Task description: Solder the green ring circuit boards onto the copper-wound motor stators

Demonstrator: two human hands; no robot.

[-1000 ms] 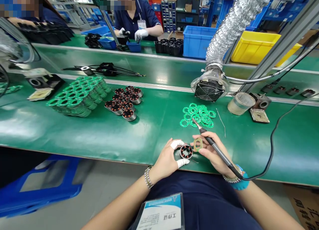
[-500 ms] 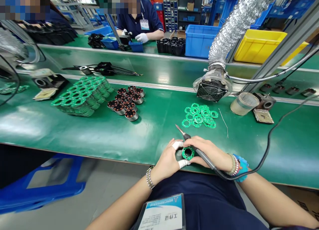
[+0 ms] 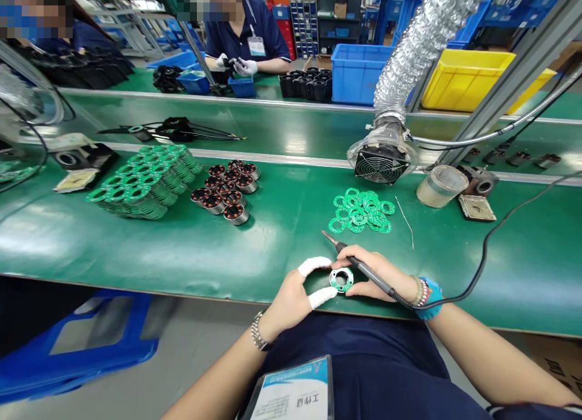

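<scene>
A green ring-shaped circuit board (image 3: 349, 282) with a pale rim around it lies at the front of the bench, apparently on a round motor part mostly hidden beneath. My left hand (image 3: 291, 296), with white covers on thumb and index finger, curves round its left side, the thumb tip at its lower edge. My right hand (image 3: 375, 271) holds a soldering iron (image 3: 364, 267) slanting across the palm, its tip pointing up and left into free air. The right thumb and fingertips also reach the ring's right and upper edges. Beyond it lies a loose pile of green ring boards (image 3: 361, 211).
Wound motor stators (image 3: 235, 213) stand in rows left of centre, beside stacked green boards (image 3: 136, 183). A fan on a foil duct (image 3: 381, 165) hangs behind the pile. Solder wire (image 3: 404, 222), a round tub (image 3: 442, 185) and an iron stand (image 3: 477, 206) are right. A co-worker (image 3: 248, 38) sits opposite.
The left hand's fingers have spread wider and drawn slightly left. The ring has turned or tilted, showing a paler rim. My right hand still holds the iron. The whole view has shifted slightly.
</scene>
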